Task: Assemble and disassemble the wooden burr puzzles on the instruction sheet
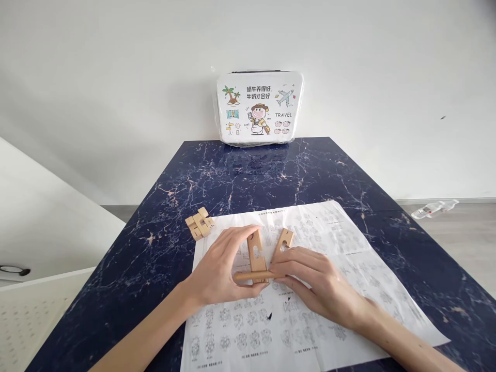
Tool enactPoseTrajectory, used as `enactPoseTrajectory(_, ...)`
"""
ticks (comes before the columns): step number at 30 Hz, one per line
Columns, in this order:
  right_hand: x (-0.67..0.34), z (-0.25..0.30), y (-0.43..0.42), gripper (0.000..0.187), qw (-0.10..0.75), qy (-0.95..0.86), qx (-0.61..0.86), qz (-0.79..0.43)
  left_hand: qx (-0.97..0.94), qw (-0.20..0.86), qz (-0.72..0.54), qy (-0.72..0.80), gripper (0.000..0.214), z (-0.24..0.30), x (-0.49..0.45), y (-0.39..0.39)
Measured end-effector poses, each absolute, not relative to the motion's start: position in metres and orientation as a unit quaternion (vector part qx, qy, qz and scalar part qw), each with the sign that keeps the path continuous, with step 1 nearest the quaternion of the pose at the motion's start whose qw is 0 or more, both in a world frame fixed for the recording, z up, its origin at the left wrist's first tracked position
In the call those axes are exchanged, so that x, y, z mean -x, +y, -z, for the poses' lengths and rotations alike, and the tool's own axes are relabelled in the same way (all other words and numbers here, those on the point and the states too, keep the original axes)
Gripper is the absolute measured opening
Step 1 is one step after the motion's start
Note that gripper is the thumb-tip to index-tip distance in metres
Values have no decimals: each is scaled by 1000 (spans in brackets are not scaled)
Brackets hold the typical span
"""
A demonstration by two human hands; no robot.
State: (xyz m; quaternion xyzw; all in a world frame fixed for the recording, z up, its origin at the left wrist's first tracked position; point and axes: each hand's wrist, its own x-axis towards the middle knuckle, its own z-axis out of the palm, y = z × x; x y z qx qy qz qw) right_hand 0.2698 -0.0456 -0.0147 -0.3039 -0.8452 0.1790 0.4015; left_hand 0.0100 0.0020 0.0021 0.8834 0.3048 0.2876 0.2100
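My left hand (pixel 220 268) and my right hand (pixel 313 284) meet over a printed instruction sheet (pixel 349 248) on the dark blue marble table (pixel 271 170). Between them are three notched wooden puzzle bars. One bar (pixel 256 249) stands upright, with my left thumb and fingers closed on it. A second bar (pixel 282 243) leans to the right of it, touching my right fingers. A third bar (pixel 251 276) lies flat across the bottom, pinched by both hands. An assembled cluster of wooden pieces (pixel 199 223) rests on the table just left of the sheet, apart from both hands.
A white plastic-wrapped case (pixel 259 107) with cartoon travel pictures leans against the wall at the table's far edge. A white cabinet (pixel 46 289) stands at the left. A crumpled plastic bottle (pixel 434 207) lies on the floor at the right.
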Motion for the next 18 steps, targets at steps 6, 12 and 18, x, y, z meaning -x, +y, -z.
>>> enactPoseTrajectory(6, -269, 9, -46, 19, 405, -844, 299, -186, -886, 208, -304, 280, 91, 0, -11, 4)
enactPoseTrajectory(12, -268, 9, -47, 17, 402, -840, 304, -201, -881, 229, -302, 284, 89, 1, -9, 6)
enactPoseTrajectory(18, -265, 10, -49, 13, 421, -809, 327, -247, -885, 232, -289, 283, 77, 0, -8, 4)
